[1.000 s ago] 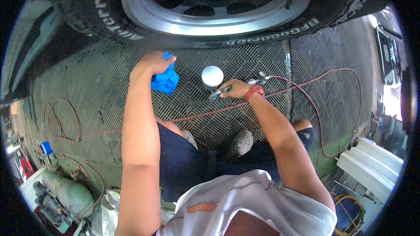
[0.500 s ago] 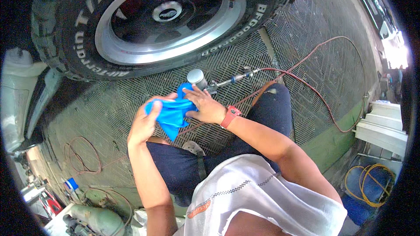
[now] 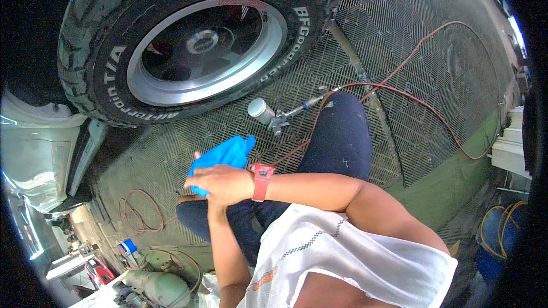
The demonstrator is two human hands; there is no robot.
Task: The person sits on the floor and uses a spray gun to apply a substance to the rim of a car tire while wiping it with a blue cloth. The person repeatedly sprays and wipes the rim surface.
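A bunched blue cloth (image 3: 228, 151) is between my two hands, above my bent left knee. My right hand (image 3: 224, 185), with a red watch on its wrist, lies across it and grips its near side, fingers curled to the left. Behind it, my left hand (image 3: 197, 155) is mostly hidden; one fingertip shows at the cloth's left edge, and it holds the cloth from beneath. On the ribbed floor mat, beyond the hands and to the right, lies a spray gun (image 3: 278, 122) with a pale round cup (image 3: 260, 109), joined to a red hose (image 3: 368, 84).
A large off-road tyre (image 3: 103, 91) on a silver rim stands at the far left, beside a pale vehicle body (image 3: 37, 142). A green tank (image 3: 162, 290) is at the lower left. White stepped blocks (image 3: 508, 151) and a coiled yellow hose (image 3: 485, 234) are at the right.
My right hand has swung left and nearer, across my left hand, which it now largely covers. The cloth is more bunched. The view has turned, shifting the tyre and mat.
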